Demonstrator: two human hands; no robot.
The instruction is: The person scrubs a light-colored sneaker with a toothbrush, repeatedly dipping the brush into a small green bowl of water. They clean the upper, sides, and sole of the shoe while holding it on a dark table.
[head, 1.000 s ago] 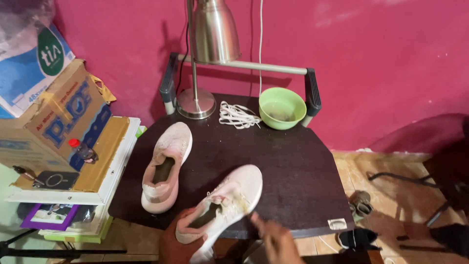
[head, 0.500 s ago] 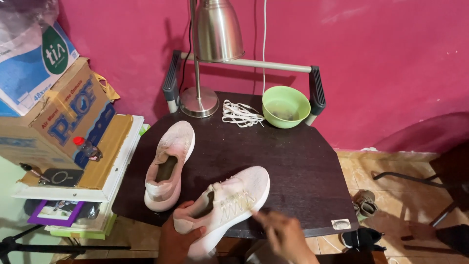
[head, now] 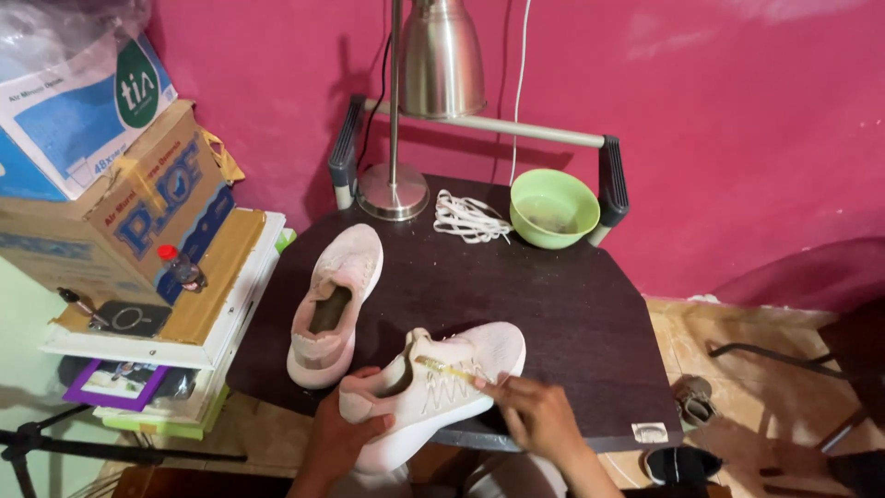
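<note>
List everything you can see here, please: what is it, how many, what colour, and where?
Shoes: 2, pale pink; a laced shoe at the table's front edge, an unlaced shoe left of it.
Loose laces: 1 bundle, white, rear of table.
Bowl: 1, green, rear right.
Lamp: 1, silver, rear.
Table: 1, dark.
Cardboard boxes: stacked, brown and blue, left.
Small bottle: 1, red cap, by the boxes.
Left hand: grips the laced shoe's heel.
Right hand: fingers at its laces.

Pink wall (head: pixel 737 138) — dark table (head: pixel 572 314)
</note>
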